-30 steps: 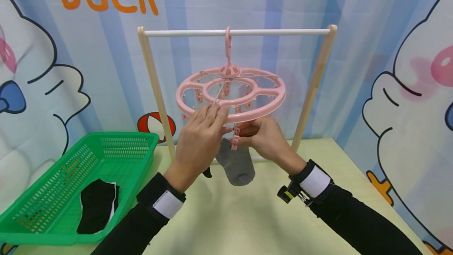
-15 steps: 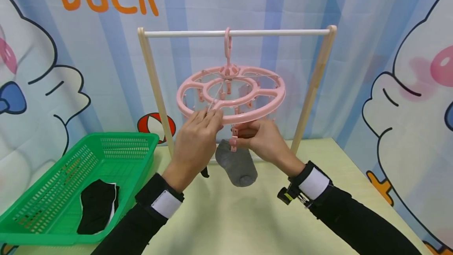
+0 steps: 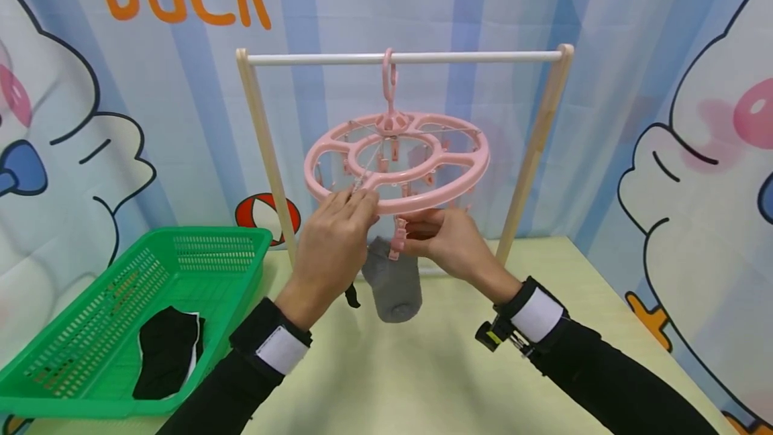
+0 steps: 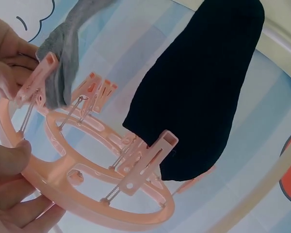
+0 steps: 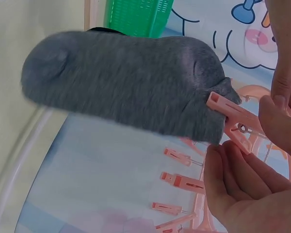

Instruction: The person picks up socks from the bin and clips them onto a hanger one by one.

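A pink round clip hanger (image 3: 449, 191) hangs by its hook from a white rail. My left hand (image 3: 329, 247) grips the front of its ring, fingers over the top and thumb underneath in the left wrist view. Just right of it, my right hand (image 3: 453, 244) pinches a pink clothespin (image 5: 235, 112) below the ring. A grey sock (image 5: 121, 82) hangs by its cuff from that clothespin's jaws. Another clothespin (image 4: 148, 162) holds a black sock (image 4: 199, 87), mostly hidden behind my left hand in the head view.
A green basket (image 3: 220, 247) stands on the table at left with a black sock with a white edge (image 3: 166, 354) in it. The wooden stand's posts (image 3: 537, 146) flank the hanger. Several other clothespins (image 5: 179, 158) dangle from the ring. A printed curtain is behind.
The grey sock has swung left and the clothespin in my right hand has tilted. My left hand has slid slightly left along the ring.
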{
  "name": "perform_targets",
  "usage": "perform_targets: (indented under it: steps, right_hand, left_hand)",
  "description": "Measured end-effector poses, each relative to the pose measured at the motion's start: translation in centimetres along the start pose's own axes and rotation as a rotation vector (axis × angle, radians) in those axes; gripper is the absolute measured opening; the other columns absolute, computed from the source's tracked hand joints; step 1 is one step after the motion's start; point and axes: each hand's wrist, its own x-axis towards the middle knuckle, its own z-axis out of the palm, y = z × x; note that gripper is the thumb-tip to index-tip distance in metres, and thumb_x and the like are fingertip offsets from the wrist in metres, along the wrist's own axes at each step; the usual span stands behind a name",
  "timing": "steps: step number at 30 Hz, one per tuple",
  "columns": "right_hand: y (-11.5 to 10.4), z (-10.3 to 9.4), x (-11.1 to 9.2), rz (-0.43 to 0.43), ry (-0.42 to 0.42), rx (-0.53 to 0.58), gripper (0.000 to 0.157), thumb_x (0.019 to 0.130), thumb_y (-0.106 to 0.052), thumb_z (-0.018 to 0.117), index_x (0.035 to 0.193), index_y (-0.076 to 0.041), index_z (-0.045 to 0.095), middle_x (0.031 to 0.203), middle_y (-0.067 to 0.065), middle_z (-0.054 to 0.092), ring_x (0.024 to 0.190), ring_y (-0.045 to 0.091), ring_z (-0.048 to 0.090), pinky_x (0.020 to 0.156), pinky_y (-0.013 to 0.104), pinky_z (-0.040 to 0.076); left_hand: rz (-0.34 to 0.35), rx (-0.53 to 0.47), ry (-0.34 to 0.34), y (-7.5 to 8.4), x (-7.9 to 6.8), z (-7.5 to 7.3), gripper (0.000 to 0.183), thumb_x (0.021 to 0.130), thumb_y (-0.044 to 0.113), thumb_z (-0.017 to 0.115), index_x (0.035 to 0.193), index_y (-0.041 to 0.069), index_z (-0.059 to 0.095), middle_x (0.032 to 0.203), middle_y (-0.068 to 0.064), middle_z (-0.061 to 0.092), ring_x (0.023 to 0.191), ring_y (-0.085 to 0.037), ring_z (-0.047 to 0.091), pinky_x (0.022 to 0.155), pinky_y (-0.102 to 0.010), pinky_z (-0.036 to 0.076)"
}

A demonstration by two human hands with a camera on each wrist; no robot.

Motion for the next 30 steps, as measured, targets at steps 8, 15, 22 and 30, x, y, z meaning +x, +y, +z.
perform_targets:
  steps: [8, 15, 22, 30]
  right_hand:
    - [0.2, -0.3, -0.2, 0.053, -0.005, -0.05, 0.047, 0.08, -0.017, 0.081, 0.124, -0.006, 0.065, 0.11, 0.012, 0.068, 0.1, 0.021, 0.064, 0.084, 0.042, 0.054]
    - [0.6, -0.4, 0.0, 0.038, 0.02, -0.072, 0.045, 0.09, -0.016, 0.072, 0.13, -0.001, 0.058, 0.108, 0.015, 0.069, 0.097, 0.021, 0.066, 0.083, 0.044, 0.055]
    - [0.9, -0.4, 0.1, 0.041, 0.039, -0.083, 0.047, 0.095, -0.012, 0.063, 0.14, -0.004, 0.049, 0.105, 0.013, 0.07, 0.099, 0.021, 0.065, 0.084, 0.047, 0.052]
    - [1.0, -0.2, 0.4, 0.03, 0.069, -0.05, 0.05, 0.098, -0.011, 0.058, 0.145, -0.007, 0.043, 0.113, 0.017, 0.067, 0.103, 0.023, 0.063, 0.087, 0.049, 0.052]
  left_hand:
    - [-0.033, -0.011, 0.012, -0.5, -0.1, -0.4, 0.034, 0.081, 0.003, 0.078, 0.111, -0.004, 0.066, 0.107, -0.018, 0.069, 0.098, -0.033, 0.062, 0.098, -0.045, 0.045]
    - [-0.031, -0.008, 0.022, -1.0, -0.3, -0.9, 0.038, 0.079, 0.0, 0.078, 0.115, -0.006, 0.066, 0.107, -0.019, 0.068, 0.1, -0.034, 0.061, 0.096, -0.046, 0.046]
    - [-0.052, 0.044, 0.032, -1.8, -0.8, -1.4, 0.041, 0.079, 0.002, 0.079, 0.118, -0.004, 0.065, 0.109, -0.018, 0.068, 0.106, -0.034, 0.06, 0.096, -0.047, 0.047]
    - [-0.091, 0.038, 0.018, -2.5, -1.1, -1.7, 0.039, 0.081, 0.0, 0.077, 0.117, -0.004, 0.064, 0.11, -0.019, 0.067, 0.104, -0.034, 0.06, 0.094, -0.046, 0.048]
